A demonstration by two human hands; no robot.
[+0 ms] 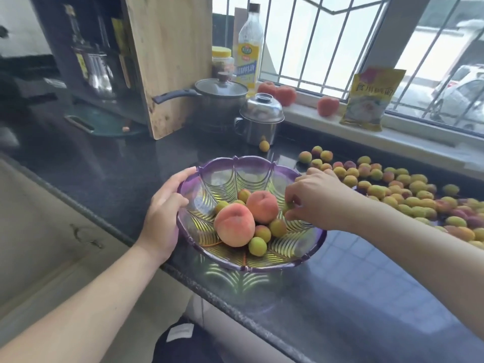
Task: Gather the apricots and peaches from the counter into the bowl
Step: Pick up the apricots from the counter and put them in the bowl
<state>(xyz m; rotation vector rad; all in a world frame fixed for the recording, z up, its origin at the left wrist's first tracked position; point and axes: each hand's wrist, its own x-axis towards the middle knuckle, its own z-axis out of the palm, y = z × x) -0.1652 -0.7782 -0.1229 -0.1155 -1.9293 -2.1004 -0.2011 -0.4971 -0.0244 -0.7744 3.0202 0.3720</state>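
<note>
A clear purple scalloped bowl (235, 166) stands on the dark counter near its front edge. Inside lie two peaches, one at the front (234, 224) and one behind it (262, 206), with several small apricots (258, 246) around them. My left hand (163, 213) grips the bowl's left rim. My right hand (314, 203) reaches over the bowl's right side and pinches a small greenish apricot (288, 207) in its fingertips. Many more apricots (408, 189) lie spread over the counter to the right.
A lone apricot (264, 146) sits by a steel lidded mug (260, 119). Behind stand a lidded pot (220, 100), a wooden cutting board (170, 61), an oil bottle (248, 48), tomatoes (327, 106) and a yellow packet (369, 98) on the sill.
</note>
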